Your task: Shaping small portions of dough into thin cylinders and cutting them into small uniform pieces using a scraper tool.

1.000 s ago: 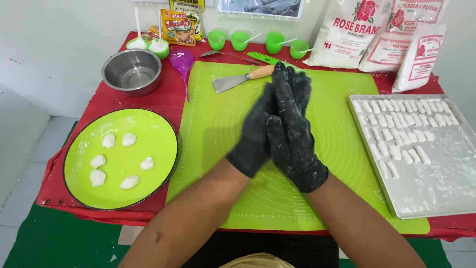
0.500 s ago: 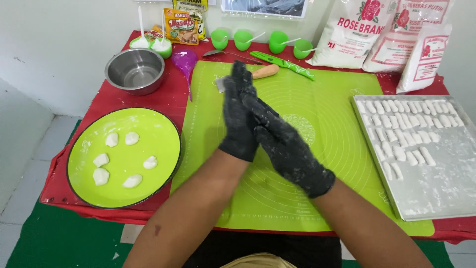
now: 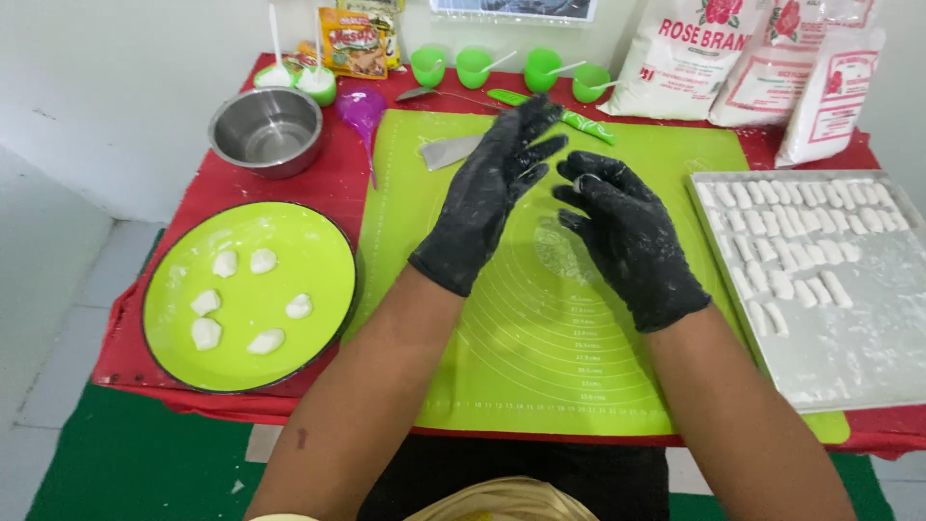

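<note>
Black-gloved hands are raised above the green mat (image 3: 540,386), just apart. In the right hand (image 3: 627,236), fingers curled, a small white dough piece (image 3: 585,179) is pinched. The left hand (image 3: 492,193) is held flat, fingers spread wide, over the scraper (image 3: 449,151).

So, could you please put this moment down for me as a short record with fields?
left hand: black glove, fingers spread, raised over the mat, holding nothing visible
right hand: black glove, a small white piece of dough at its fingertips
mat: green silicone, on a red cloth
plate: green, round, left of the mat, five dough lumps
tray: floured, right of the mat, rows of small dough sticks
scraper: behind the left hand
steel bowl: far left
</note>
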